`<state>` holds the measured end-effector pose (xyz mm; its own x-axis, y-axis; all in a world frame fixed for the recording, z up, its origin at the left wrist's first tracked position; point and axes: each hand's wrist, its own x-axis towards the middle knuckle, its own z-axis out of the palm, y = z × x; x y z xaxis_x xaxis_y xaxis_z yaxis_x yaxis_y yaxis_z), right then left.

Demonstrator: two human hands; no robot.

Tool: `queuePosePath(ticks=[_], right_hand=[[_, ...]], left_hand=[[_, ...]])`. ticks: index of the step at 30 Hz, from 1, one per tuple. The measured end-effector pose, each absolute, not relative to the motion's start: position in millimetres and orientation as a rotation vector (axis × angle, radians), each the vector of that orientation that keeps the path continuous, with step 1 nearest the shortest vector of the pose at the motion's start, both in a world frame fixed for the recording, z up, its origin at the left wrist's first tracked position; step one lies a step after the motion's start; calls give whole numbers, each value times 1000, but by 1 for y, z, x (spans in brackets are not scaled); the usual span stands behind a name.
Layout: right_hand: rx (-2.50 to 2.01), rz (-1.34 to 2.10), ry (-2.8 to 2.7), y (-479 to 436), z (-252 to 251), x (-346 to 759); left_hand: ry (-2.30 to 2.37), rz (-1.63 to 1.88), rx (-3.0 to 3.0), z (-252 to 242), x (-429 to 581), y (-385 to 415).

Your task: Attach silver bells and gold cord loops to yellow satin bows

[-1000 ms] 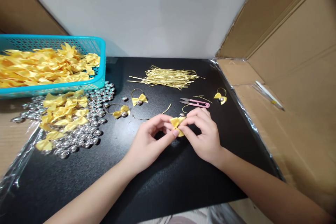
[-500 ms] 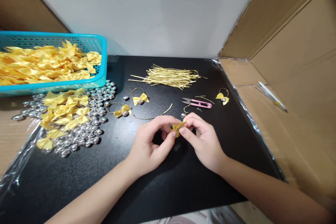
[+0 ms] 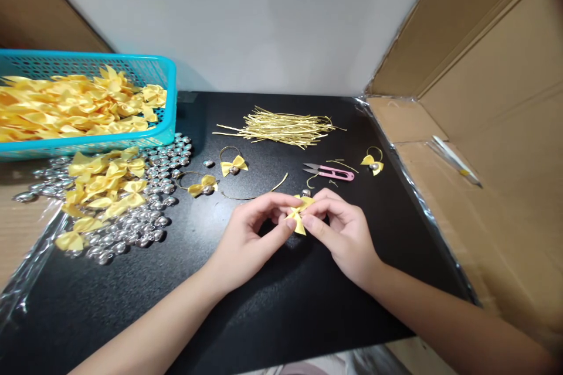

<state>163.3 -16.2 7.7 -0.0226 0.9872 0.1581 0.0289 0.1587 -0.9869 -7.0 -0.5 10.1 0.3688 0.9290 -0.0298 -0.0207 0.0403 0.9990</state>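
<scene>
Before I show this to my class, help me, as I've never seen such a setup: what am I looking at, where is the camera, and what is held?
There is no machine here, just a person's two bare hands. One camera, worn on the head, takes every picture, looking forward and down, so the forearms come in from the bottom.

The left hand and right hand hold one yellow bow between their fingertips.

On the black table, silver beads and loose bows lie at the left, by a blue basket of more bows. Farther back is a bundle of gold strands; nearer the right hand lie pink snips.
</scene>
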Motion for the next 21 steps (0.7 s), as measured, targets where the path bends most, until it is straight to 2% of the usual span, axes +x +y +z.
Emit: queuePosePath(ticks=[12, 21], right_hand=[[-1096, 974, -1398, -18, 9, 165], [-1070, 847, -1478, -20, 10, 165]], left_hand=[[815, 899, 931, 11, -8, 1], [808, 874, 890, 13, -5, 2]])
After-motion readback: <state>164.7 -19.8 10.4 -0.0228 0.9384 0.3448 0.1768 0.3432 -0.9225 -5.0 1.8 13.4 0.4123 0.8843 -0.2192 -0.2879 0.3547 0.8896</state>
